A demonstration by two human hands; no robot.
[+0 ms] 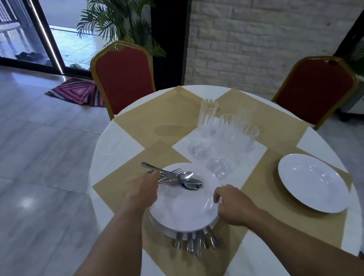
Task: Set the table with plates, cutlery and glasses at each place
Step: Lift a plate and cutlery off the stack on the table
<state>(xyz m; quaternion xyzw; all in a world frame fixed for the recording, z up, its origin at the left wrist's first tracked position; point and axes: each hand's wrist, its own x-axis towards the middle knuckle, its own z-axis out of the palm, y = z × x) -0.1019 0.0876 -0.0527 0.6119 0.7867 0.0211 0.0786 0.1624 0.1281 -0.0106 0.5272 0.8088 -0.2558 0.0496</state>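
Note:
A stack of white plates (184, 214) sits on the near side of the round table (109, 156). Forks and spoons (177, 178) lie on the top plate, and my left hand (145, 190) grips their handles at the plate's left rim. My right hand (234, 205) pinches the right rim of the top plate. More cutlery handles (196, 240) stick out from under the stack's near edge. A single white plate (312, 183) lies on a tan mat at the right. Several clear glasses (227, 136) stand grouped at the table's middle.
Two red chairs with gold frames stand at the far side, one at the back left (123, 76) and one at the back right (316, 92). A brick wall and potted palm (119, 18) are behind. Tiled floor lies to the left.

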